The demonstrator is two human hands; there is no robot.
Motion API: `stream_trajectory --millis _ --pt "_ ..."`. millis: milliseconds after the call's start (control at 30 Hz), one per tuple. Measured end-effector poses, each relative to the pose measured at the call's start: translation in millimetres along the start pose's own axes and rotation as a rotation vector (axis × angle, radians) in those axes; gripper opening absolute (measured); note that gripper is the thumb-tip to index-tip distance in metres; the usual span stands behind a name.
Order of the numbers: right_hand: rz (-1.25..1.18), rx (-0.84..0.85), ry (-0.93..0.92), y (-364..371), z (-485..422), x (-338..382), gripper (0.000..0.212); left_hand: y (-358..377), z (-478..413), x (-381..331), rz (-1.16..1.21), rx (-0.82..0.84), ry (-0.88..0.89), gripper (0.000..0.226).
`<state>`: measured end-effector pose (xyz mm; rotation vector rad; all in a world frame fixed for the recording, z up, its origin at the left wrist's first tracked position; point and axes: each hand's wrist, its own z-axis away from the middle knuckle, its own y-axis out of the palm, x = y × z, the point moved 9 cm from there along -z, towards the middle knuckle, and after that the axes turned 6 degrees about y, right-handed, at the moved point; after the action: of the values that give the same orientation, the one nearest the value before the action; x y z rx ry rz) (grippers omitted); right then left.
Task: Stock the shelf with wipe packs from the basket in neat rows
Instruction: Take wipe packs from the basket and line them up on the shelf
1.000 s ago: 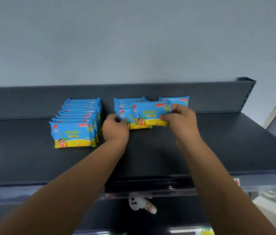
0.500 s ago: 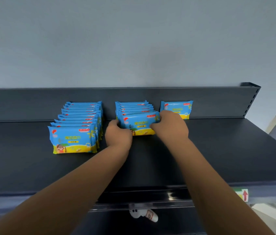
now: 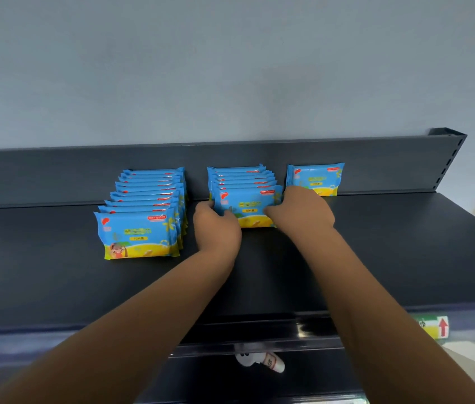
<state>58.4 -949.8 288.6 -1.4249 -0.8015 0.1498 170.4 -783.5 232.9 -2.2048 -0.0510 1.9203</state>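
Blue and yellow wipe packs stand upright on the dark shelf [image 3: 55, 287]. A left row [image 3: 143, 211] holds several packs. A middle row [image 3: 239, 182] is shorter. Its front pack [image 3: 246, 207] is held at both ends: my left hand [image 3: 216, 228] grips the left end, my right hand [image 3: 300, 211] grips the right end. One single pack [image 3: 315, 177] stands against the shelf's back wall at the right, partly behind my right hand. The basket is out of view.
The shelf's back wall [image 3: 390, 167] ends in a perforated upright at the right. A price label with a red arrow [image 3: 434, 326] sits on the front rail. Below the shelf hangs a white object [image 3: 259, 361].
The front pack, held slanted and to the right a second ago, now stands square at the front of the middle row. Both hands moved in against its ends.
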Motion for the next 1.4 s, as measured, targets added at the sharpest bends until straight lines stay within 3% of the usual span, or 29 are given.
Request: stream_trajectory --millis 133,233,367,467,667,900,1400 --pt "-0.012 -0.087 0.042 -10.9 15.8 -7.8 0.031 -14.3 6.8 -21.9 0.029 -0.053 0.104 0.048" --pt "-0.072 -0.177 0.019 -22.0 35.2 -6.7 0.035 -24.5 18.7 -53.3 -0.055 -0.019 0.306 0.04" --pt "-0.271 -0.372 -0.308 -29.6 69.3 20.2 0.038 -35.5 43.0 -95.8 -0.409 0.045 0.787 0.031" --pt "-0.388 -0.322 -0.509 -22.3 91.3 44.2 0.043 -51.9 55.5 -100.9 -0.704 0.069 0.95 0.042" --pt "-0.357 -0.163 -0.763 7.3 131.9 121.3 0.053 -139.2 55.2 -72.6 -0.958 -0.134 0.797 0.058" --pt "-0.341 0.002 -1.03 61.7 215.6 234.9 0.057 -279.2 69.5 -13.6 -1.115 -0.308 0.467 0.061" --pt "-0.253 0.467 -1.436 243.2 485.7 397.3 0.059 -590.2 175.4 144.3 -1.06 -0.649 -0.042 0.061"
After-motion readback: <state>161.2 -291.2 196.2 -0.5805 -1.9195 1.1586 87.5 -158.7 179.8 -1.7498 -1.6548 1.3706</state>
